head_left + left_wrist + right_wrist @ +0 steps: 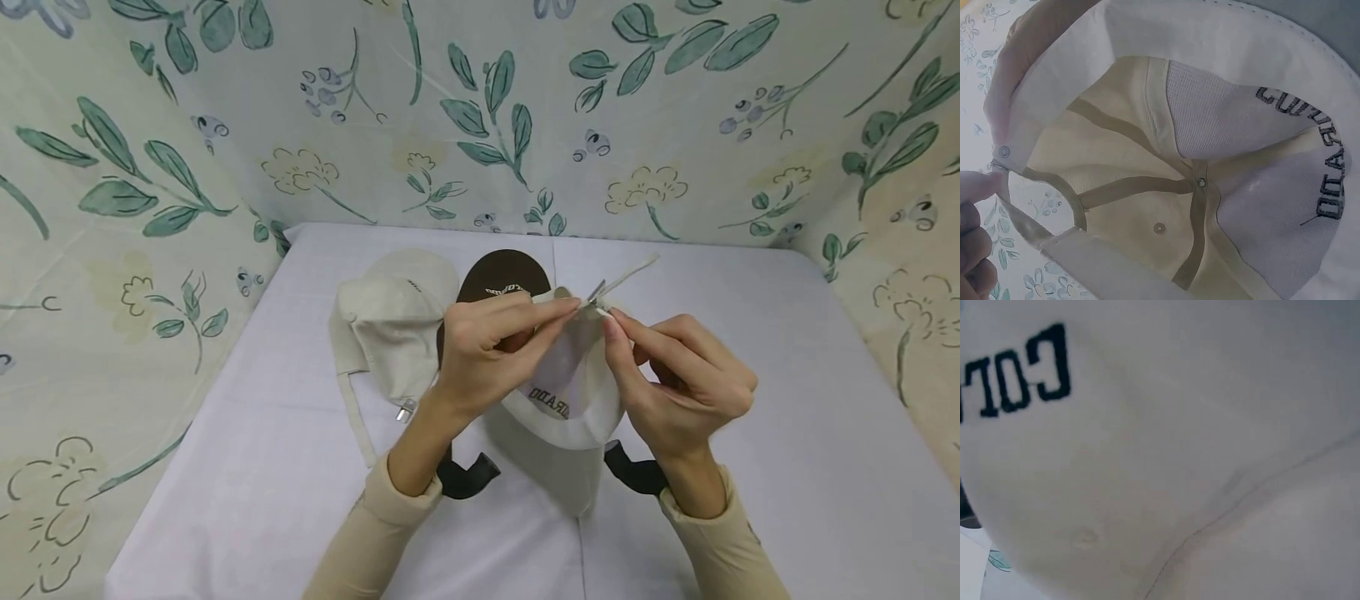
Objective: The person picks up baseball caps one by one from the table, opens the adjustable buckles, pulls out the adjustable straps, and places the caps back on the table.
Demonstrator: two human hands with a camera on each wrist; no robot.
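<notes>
A cream cap (551, 462) hangs between both hands, its brim down toward me and its inside facing up. Dark embroidered letters (1330, 187) show through from inside the crown; the right wrist view has the outer lettering (1016, 375) up close. My left hand (487, 350) pinches the back strap by its metal buckle (596, 293). Thumb and index finger of my right hand (678, 375) pinch the strap on the buckle's other side. The loose strap end (633, 271) sticks up to the right. Fingertips partly hide the buckle.
Left of the hands lies another cream cap (397, 350) with its strap (356, 421) hanging loose. A brown cap (504, 271) is behind, partly covered by my left hand. The white-covered table (810, 400) meets a floral cloth (495, 125) at its back and sides.
</notes>
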